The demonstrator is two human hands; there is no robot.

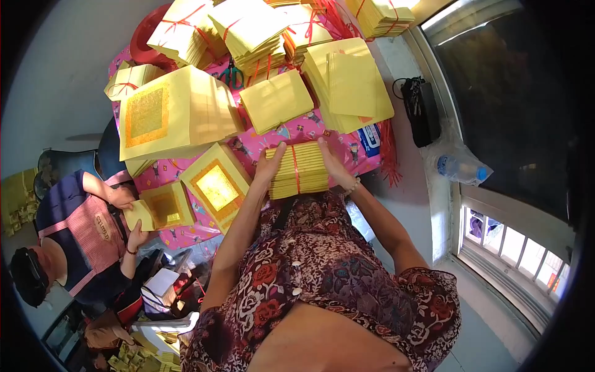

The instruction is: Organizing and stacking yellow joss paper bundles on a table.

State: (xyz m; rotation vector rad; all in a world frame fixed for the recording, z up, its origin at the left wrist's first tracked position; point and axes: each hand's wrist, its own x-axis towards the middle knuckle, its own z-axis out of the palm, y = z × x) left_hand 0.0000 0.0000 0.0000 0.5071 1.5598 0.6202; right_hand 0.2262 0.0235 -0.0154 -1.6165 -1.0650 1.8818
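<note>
Right now a thick bundle of yellow paper sheets, tied by a red string running top to bottom across its middle, lies flat at the near edge of the pink patterned table, close against the person's body. Its long axis runs left to right.

Left hand presses flat against the bundle's left end, fingers extended and thumb on top. Right hand clasps the right end the same way, so the stack is squeezed between both palms.

Beyond it the tabletop is crowded: a loose yellow stack just behind, a larger pile to the right, gold-printed sheets just left. A co-worker's hands hold another gold-printed stack further left.
</note>
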